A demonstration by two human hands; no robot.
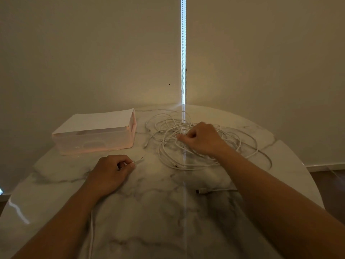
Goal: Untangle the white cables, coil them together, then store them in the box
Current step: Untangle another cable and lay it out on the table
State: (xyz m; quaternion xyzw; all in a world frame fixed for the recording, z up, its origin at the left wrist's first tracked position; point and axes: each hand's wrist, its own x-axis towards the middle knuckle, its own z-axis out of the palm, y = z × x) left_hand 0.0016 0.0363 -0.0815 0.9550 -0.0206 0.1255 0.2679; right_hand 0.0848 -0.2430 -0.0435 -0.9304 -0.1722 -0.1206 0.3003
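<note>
Pinching a cable connector (139, 160) in the left hand (112, 171) while the right hand (201, 139) grips strands of the tangled white cables (169, 130) beside the closed box (93, 135), the person seems barely started, nothing coiled or stored

On my feed, all I get of the body is two arms. The left forearm (61, 221) fills the lower left corner and the right forearm (280, 193) the lower right, both bare from the frame edge to the wrist. The wide lens swells them near the bottom edge and narrows them toward the wrists. The left grip (110, 171) and right grip (200, 138) are bare too. On the right grip the knuckles show as a row of soft ridges. On the left a thumb tip shows, its nail too dim for me to make out. The light is low and warm, so fine detail is lost.
</note>
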